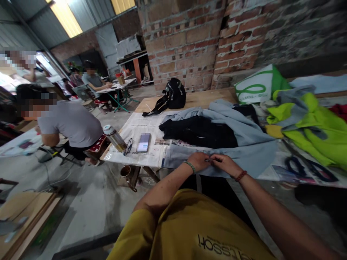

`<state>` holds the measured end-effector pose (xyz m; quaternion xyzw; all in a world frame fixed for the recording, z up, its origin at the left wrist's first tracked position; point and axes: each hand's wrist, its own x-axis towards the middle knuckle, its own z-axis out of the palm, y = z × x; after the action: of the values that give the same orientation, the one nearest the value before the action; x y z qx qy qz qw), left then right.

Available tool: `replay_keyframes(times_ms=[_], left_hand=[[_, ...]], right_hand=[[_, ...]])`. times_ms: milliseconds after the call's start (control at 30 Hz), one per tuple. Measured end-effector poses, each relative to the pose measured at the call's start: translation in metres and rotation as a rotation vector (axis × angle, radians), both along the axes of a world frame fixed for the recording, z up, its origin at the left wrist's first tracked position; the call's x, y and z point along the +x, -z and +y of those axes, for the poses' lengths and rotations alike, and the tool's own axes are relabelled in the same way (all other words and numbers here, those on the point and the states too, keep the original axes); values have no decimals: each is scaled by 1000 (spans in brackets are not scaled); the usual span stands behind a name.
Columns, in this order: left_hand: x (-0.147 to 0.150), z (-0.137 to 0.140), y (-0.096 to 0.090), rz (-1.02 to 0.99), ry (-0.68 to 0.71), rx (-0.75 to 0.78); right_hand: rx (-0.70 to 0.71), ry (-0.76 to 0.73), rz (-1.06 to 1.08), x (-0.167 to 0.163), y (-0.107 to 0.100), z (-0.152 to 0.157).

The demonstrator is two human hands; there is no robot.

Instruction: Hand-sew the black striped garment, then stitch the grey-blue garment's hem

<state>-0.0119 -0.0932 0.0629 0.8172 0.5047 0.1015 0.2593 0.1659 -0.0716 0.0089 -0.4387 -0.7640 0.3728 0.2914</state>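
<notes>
My left hand [199,161], with a green bracelet at its wrist, is closed in a pinch on the light grey-blue cloth [249,155] near the table's front edge. Right beside it, my right hand [225,164], wearing a red bead bracelet, pinches the same cloth, and the fingertips of both hands meet. Anything small between the fingertips is too hidden to make out. Just beyond the hands a bunched black garment [200,130] lies on more of the grey-blue cloth.
Left on the paper-covered table [130,131] are a glass flask [115,138], eyeglasses [128,146] and a phone [143,143]. A black bag [176,94] stands behind. To the right lie large scissors [311,168] and yellow-green garments [311,122]. Another person [72,124] sits at left.
</notes>
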Motion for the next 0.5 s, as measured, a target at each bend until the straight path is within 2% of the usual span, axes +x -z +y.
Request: replay_keyframes(times_ms=[167, 200, 333, 400, 500], left_hand=[[-3, 1, 24, -89, 54, 21], [-5, 3, 29, -171, 16, 21], [-11, 5, 44, -266, -25, 51], [-12, 3, 48, -323, -54, 62], [-14, 0, 51, -440, -101, 50]], right_hand=[[41, -28, 3, -2, -7, -3], [42, -26, 11, -3, -9, -4], [44, 26, 31, -5, -13, -11], [96, 107, 67, -2, -17, -17], [247, 319, 161, 19, -26, -27]])
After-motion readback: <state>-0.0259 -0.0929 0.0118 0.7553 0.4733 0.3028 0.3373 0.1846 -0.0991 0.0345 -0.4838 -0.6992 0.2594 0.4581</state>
